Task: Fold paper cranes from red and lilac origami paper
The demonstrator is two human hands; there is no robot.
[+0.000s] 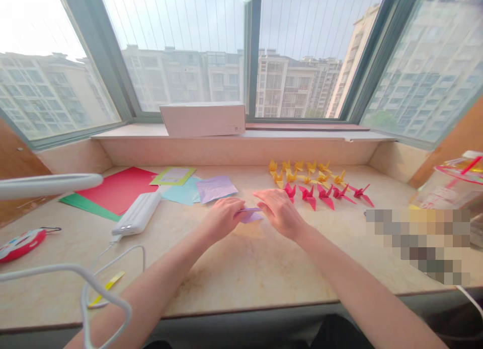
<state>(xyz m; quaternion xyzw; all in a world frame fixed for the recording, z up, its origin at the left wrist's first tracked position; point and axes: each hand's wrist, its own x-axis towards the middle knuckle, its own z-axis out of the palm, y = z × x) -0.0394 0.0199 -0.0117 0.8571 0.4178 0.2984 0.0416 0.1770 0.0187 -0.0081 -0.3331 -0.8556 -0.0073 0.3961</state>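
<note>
L hand (225,215) & R hand (279,212) were close together, just above the middle of the surface (264,273), w/ a folded lilac paper (250,216) btwn them. L fingers were curled in, pinching its left end; R fingers were bent in at its right end, nearly closed on it, tips partly hidden.

Beyond & right of R hand: a row of pink cranes (325,195), w/ two rows of yellow cranes (305,179) behind. Left of L hand: lilac sheets (217,189) overlapping light-blue sheets (180,193), then a yellow-green-edged packet (172,176), red sheets (121,188) atop green sheets (90,208). A white power bank (139,213) lay in front, partly over the red, cable attached. White box (204,120) stood by the window.
</note>
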